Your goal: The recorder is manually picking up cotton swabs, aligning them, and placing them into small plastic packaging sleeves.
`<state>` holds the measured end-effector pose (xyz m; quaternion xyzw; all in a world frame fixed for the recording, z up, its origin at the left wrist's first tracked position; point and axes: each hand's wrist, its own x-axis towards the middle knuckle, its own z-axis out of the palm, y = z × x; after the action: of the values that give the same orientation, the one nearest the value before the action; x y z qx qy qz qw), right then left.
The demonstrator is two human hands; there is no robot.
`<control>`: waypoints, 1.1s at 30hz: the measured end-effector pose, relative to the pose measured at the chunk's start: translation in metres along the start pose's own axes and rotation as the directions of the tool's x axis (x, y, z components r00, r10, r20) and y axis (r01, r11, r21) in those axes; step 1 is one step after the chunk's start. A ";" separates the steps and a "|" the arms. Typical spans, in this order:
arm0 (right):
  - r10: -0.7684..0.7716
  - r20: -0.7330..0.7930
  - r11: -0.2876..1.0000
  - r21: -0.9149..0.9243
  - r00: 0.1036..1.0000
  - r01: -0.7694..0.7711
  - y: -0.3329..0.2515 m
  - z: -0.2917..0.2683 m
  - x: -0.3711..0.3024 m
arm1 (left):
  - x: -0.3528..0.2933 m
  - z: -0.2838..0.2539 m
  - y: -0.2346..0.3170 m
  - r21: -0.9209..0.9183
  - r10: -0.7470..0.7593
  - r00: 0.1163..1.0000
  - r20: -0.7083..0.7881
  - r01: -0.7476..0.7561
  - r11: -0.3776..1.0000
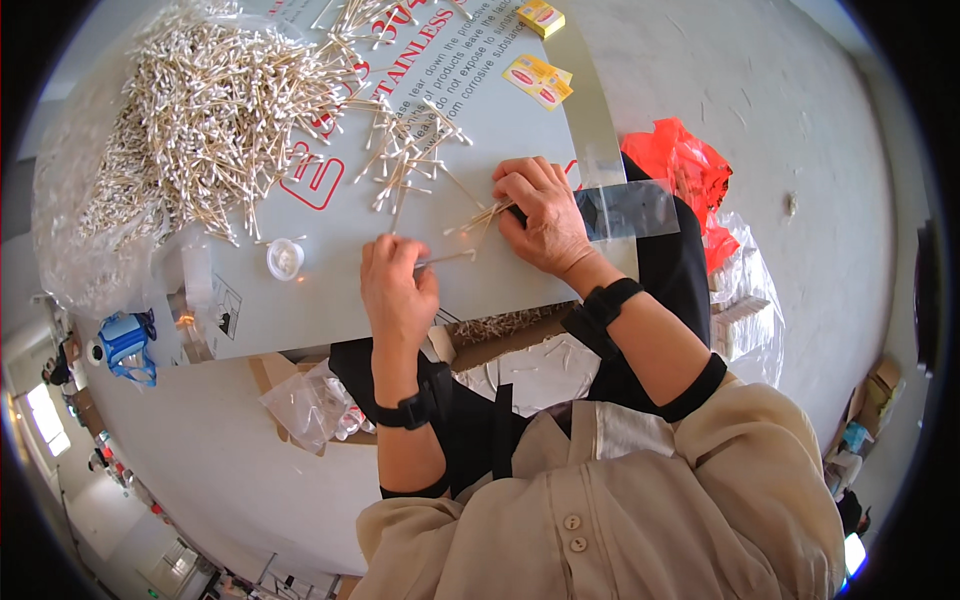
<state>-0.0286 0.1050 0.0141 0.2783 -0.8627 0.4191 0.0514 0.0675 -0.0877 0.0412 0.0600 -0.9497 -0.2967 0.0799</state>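
My right hand (545, 218) is closed round a small bunch of cotton swabs (487, 214), whose tips point left out of the fingers. To its left, my left hand (398, 292) is low over the tabletop with its fingers pinched together. One cotton swab (398, 214) reaches up from those fingertips, and another swab (452, 258) lies just right of them. Loose swabs (410, 150) are scattered beyond both hands. A large heap of cotton swabs (215, 110) spills from a clear plastic bag (75, 235) at the far left.
A small round clear tub (285, 259) stands left of my left hand. Yellow cards (540, 80) and a yellow box (541, 17) lie at the far right of the metal tabletop (330, 290). A red bag (680, 165) is beyond its right edge; an open carton (510, 325) is below the front edge.
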 end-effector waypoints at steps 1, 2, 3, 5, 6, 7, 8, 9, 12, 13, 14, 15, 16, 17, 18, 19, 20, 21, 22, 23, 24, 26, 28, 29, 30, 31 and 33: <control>0.009 -0.010 1.000 0.011 1.000 -0.009 0.000 0.000 0.000 | -0.007 0.002 0.000 0.032 -0.015 0.999 0.032 0.014 0.999; 0.011 -0.010 1.000 0.011 1.000 -0.011 0.001 0.001 0.000 | -0.011 0.003 0.000 0.027 -0.009 1.000 0.012 0.008 1.000; 0.000 -0.014 1.000 0.008 1.000 0.000 0.002 0.002 0.000 | -0.013 0.005 0.000 0.026 -0.009 1.000 0.014 0.008 1.000; -0.011 -0.019 1.000 0.006 1.000 0.012 0.003 0.002 -0.001 | -0.015 0.007 0.000 0.026 -0.036 0.999 -0.023 0.036 0.999; -0.014 -0.015 1.000 0.006 1.000 0.014 0.003 0.001 -0.001 | -0.014 0.007 0.001 0.027 -0.034 0.999 -0.023 0.035 0.999; -0.016 -0.010 1.000 0.006 1.000 0.016 0.003 0.001 -0.001 | -0.011 0.009 0.002 0.023 -0.029 0.999 -0.036 0.030 0.999; -0.015 -0.011 1.000 0.006 1.000 0.015 0.003 0.001 -0.002 | -0.008 0.011 0.005 0.018 -0.024 0.999 -0.049 0.025 1.000; -0.007 -0.013 1.000 0.021 1.000 0.007 0.004 0.001 -0.002 | -0.005 0.014 0.008 0.017 -0.023 0.999 -0.048 0.024 1.000; 0.001 -0.034 0.999 0.051 0.999 0.001 0.005 0.002 -0.003 | 0.006 0.025 0.018 0.034 0.058 0.997 -0.042 -0.056 0.998; 0.001 -0.053 0.998 0.066 0.999 0.002 0.006 0.003 -0.003 | 0.009 0.030 0.022 0.037 0.085 0.996 -0.030 -0.083 0.996; 0.002 -0.054 0.998 0.064 0.999 0.002 0.007 0.004 -0.004 | 0.012 0.034 0.026 0.038 0.113 0.993 -0.018 -0.112 0.993; 0.026 -0.101 0.994 0.109 0.995 -0.015 0.008 0.005 -0.005 | 0.013 0.037 0.030 0.036 0.114 0.993 -0.018 -0.113 0.993; 0.053 -0.148 0.987 0.155 0.988 -0.030 0.009 0.006 -0.005 | 0.014 0.040 0.034 -0.013 0.089 0.994 -0.067 -0.090 0.996; 0.056 -0.148 0.988 0.153 0.987 -0.033 0.008 0.005 -0.005 | 0.015 0.041 0.039 -0.064 0.060 0.992 -0.113 -0.068 0.996; 0.090 -0.164 0.984 0.169 0.982 -0.062 0.006 0.004 -0.005 | 0.015 0.040 0.043 -0.066 0.060 0.992 -0.110 -0.068 0.995; 0.125 -0.180 0.979 0.185 0.976 -0.091 0.005 0.004 -0.005 | 0.016 0.039 0.046 -0.019 0.062 0.988 -0.142 -0.065 0.998; 0.127 -0.181 0.979 0.184 0.975 -0.093 0.005 0.004 -0.005 | 0.016 0.038 0.049 0.029 0.066 0.982 -0.175 -0.062 0.998; 0.176 -0.189 0.965 0.229 0.966 -0.131 0.005 0.004 -0.005 | 0.015 0.038 0.049 0.028 0.068 0.983 -0.173 -0.064 0.998; 0.225 -0.195 0.947 0.275 0.955 -0.167 0.006 0.004 -0.005 | 0.013 0.039 0.048 0.061 0.063 0.992 -0.109 -0.057 0.997; 0.226 -0.199 0.947 0.276 0.954 -0.167 0.007 0.003 -0.005 | 0.012 0.040 0.047 0.097 0.057 0.997 -0.046 -0.052 0.994; 0.240 -0.187 0.934 0.312 0.952 -0.174 0.009 0.002 -0.005 | 0.011 0.041 0.044 0.098 0.061 0.997 -0.045 -0.056 0.994; 0.257 -0.176 0.920 0.345 0.950 -0.185 0.010 -0.003 -0.005 | 0.009 0.042 0.040 0.052 0.080 0.996 -0.026 -0.079 0.996; 0.255 0.000 0.866 0.445 0.967 -0.228 0.010 -0.015 -0.004 | 0.008 0.040 0.040 0.030 0.078 0.996 -0.040 -0.077 0.997; 0.257 0.001 0.866 0.444 0.966 -0.231 0.012 -0.018 -0.005 | 0.007 0.039 0.042 0.013 0.074 0.996 -0.058 -0.074 0.997; 0.236 0.016 0.866 0.450 0.972 -0.218 0.014 -0.020 -0.006 | 0.005 0.040 0.042 0.011 0.073 0.996 -0.056 -0.073 0.997; 0.214 0.031 0.867 0.455 0.976 -0.204 0.016 -0.021 -0.007 | 0.002 0.040 0.042 0.013 0.075 0.996 -0.053 -0.074 0.997; 0.156 0.028 0.905 0.396 0.987 -0.155 0.017 -0.020 -0.009 | -0.002 0.040 0.043 0.011 0.077 0.996 -0.049 -0.077 0.997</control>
<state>-0.0326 0.1326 0.0123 0.2124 -0.7793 0.5884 -0.0378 0.0588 -0.0303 0.0328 0.0309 -0.9505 -0.2874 0.1142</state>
